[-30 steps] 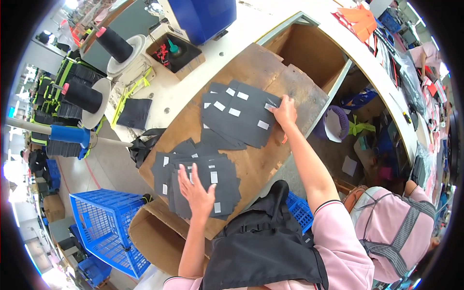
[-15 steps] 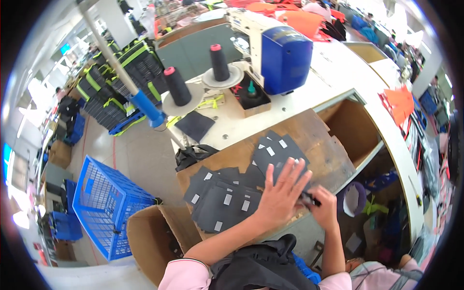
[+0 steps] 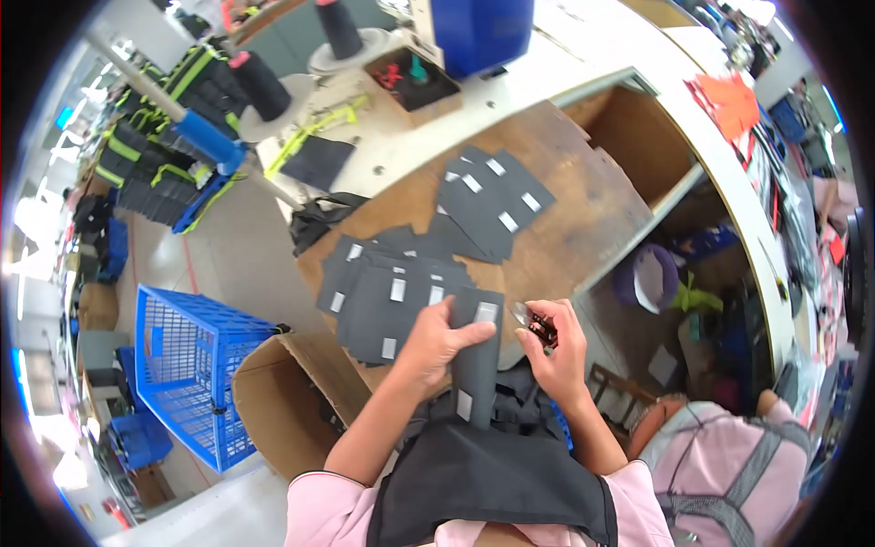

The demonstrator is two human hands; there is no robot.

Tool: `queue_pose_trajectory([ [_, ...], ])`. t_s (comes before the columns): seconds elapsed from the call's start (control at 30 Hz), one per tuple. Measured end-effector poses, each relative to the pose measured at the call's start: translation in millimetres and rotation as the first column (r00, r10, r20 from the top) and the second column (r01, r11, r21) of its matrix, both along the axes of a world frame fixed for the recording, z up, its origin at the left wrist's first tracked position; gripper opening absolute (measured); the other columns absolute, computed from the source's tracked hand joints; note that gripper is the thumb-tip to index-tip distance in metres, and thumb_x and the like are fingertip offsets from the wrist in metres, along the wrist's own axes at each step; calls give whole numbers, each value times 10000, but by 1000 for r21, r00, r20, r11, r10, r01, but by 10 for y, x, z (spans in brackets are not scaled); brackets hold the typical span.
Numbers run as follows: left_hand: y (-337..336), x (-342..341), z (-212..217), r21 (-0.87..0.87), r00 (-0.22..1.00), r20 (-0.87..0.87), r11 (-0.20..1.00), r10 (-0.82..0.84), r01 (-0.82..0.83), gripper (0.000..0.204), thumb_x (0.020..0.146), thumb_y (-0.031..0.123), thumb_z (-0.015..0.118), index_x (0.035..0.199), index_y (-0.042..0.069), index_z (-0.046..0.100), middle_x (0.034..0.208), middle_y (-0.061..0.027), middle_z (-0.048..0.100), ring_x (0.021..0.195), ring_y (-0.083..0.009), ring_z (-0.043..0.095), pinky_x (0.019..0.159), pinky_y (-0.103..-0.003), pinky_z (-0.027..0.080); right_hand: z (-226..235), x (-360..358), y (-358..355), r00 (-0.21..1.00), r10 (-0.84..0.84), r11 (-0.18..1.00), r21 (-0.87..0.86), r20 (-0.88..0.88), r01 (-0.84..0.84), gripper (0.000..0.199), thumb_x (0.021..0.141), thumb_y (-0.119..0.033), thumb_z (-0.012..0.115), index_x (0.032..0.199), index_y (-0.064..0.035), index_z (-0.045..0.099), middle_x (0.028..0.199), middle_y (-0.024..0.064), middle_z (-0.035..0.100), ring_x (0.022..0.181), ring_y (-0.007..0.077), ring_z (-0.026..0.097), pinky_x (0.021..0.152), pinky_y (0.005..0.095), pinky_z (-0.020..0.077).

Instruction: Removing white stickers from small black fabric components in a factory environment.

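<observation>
Curled between thumb and fingers of my left hand (image 3: 430, 345) is a dark grey fabric panel (image 3: 474, 369) with white labels, held over my lap at the table's near edge. My right hand (image 3: 561, 354), just right of the panel, is closed around a small pair of thread snips (image 3: 542, 332); their bright tip points toward the panel without touching it. Left of the panel lies a spread pile of similar dark grey panels (image 3: 369, 305) with white labels. Farther back is a second, smaller pile (image 3: 488, 202).
Both piles lie on a brown wooden board (image 3: 574, 219) joined to a white sewing table (image 3: 387, 150). Thread cones (image 3: 260, 87) and a small tool box (image 3: 415, 91) stand behind. A cardboard box (image 3: 296, 401) and blue basket (image 3: 196, 374) are at left; another person (image 3: 729, 465) sits at right.
My left hand has come back from over the far pile toward my lap and now holds a panel. My right hand has drawn nearer with the snips. The view has tilted down.
</observation>
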State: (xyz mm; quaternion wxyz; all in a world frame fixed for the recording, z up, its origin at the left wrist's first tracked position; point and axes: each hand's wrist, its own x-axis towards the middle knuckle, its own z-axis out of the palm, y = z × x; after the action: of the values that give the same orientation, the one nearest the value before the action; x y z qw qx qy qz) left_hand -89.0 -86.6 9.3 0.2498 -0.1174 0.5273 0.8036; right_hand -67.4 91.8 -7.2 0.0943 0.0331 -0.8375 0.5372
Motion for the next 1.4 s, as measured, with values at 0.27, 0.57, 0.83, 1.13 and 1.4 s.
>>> queue_pose_trajectory([
  [0.27, 81, 81, -11, 15, 998, 21, 998, -63, 63, 344, 710, 87, 745, 986, -1, 559, 870, -52, 610, 762, -113, 583, 708, -253, 485, 65, 176, -5, 981, 19, 980, 198, -191, 19, 303, 650, -6, 706, 933, -52, 608, 802, 95, 549, 608, 215, 535, 562, 297, 435],
  [0.57, 69, 116, 7, 12, 995, 9, 995, -95, 95, 327, 715, 75, 729, 983, -6, 559, 864, -55, 613, 754, -113, 583, 703, -253, 484, 12, 212, -46, 948, -29, 980, 176, -317, 89, 259, 658, -51, 705, 904, -59, 624, 720, 64, 530, 578, 235, 527, 544, 317, 429],
  [0.83, -3, 111, -105, -14, 970, 42, 971, -239, 240, 233, 783, 66, 644, 991, 5, 557, 866, -26, 597, 772, -91, 553, 722, -241, 454, -21, -226, 311, 878, 340, 915, -335, 336, -226, 243, 717, -48, 656, 948, -27, 586, 776, 45, 528, 692, 110, 494, 539, 259, 407],
  [1.13, -25, 127, -307, 150, 973, 108, 971, -205, 188, 335, 849, 234, 609, 1095, 19, 535, 981, -50, 561, 920, -105, 509, 816, -248, 403, -71, -122, 259, 766, 461, 876, -365, 447, -314, 163, 768, -113, 650, 780, 3, 537, 624, 14, 494, 610, 93, 439, 552, 261, 366],
  [1.4, -47, 168, -388, 7, 981, 174, 996, -88, 88, 173, 764, 141, 698, 857, 13, 626, 818, -39, 631, 750, -104, 566, 709, -260, 449, -45, 285, 70, 997, -41, 984, 170, -68, 52, 286, 708, -28, 661, 973, -63, 558, 820, 89, 541, 649, 222, 551, 589, 304, 452],
])
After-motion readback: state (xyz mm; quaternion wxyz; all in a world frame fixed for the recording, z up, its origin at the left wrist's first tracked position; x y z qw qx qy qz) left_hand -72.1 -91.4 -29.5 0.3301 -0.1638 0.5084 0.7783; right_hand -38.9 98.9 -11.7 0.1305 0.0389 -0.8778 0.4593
